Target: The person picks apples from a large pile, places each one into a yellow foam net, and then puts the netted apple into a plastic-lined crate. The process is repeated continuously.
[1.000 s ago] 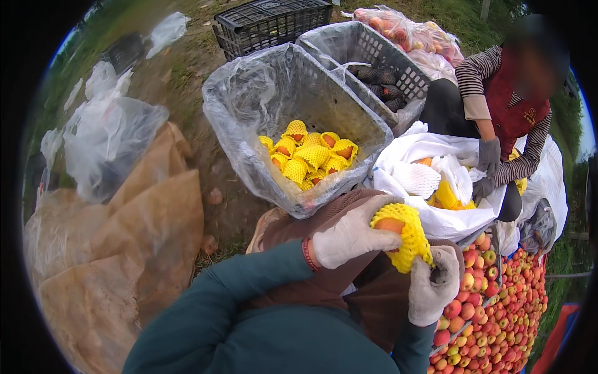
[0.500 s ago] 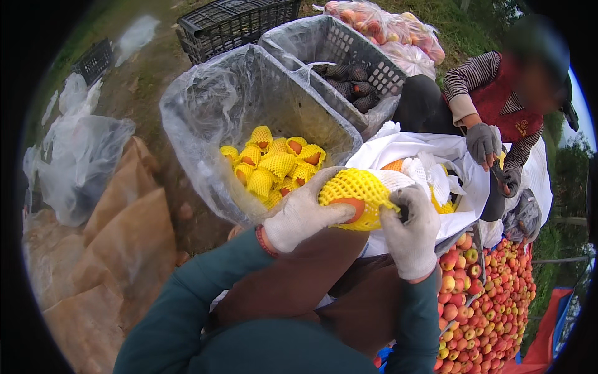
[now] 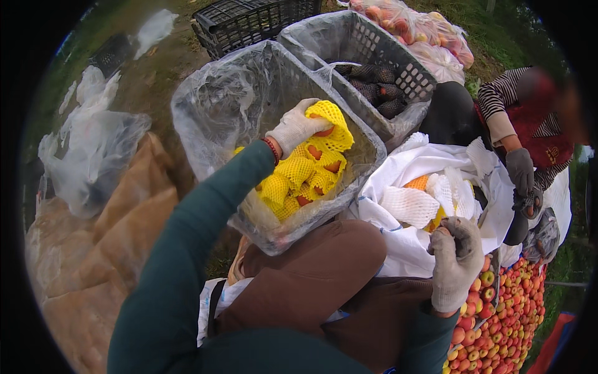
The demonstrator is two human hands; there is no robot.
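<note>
My left hand (image 3: 298,128), in a white knit glove, grips an apple in a yellow foam net (image 3: 332,126). It is over the plastic-lined crate (image 3: 198,124), just above several apples in yellow nets (image 3: 291,177) inside. My right hand (image 3: 456,265), gloved too, is beside the white sack (image 3: 398,249) near my knee. Its fingers curl in against the thumb; whether anything small is between them cannot be made out. White foam nets (image 3: 408,207) and some yellow ones lie in the sack's mouth.
A second lined crate (image 3: 420,81) behind holds dark-netted items (image 3: 380,90). Apples (image 3: 498,318) are heaped at right. A co-worker in dark gloves (image 3: 520,171) sits at far right. Bagged apples (image 3: 417,28) and a black crate (image 3: 255,25) stand at the back; brown sheeting (image 3: 118,249) lies left.
My left hand has carried the netted apple from in front of me up and left over the crate. The right hand has let go of the net and moved right and down.
</note>
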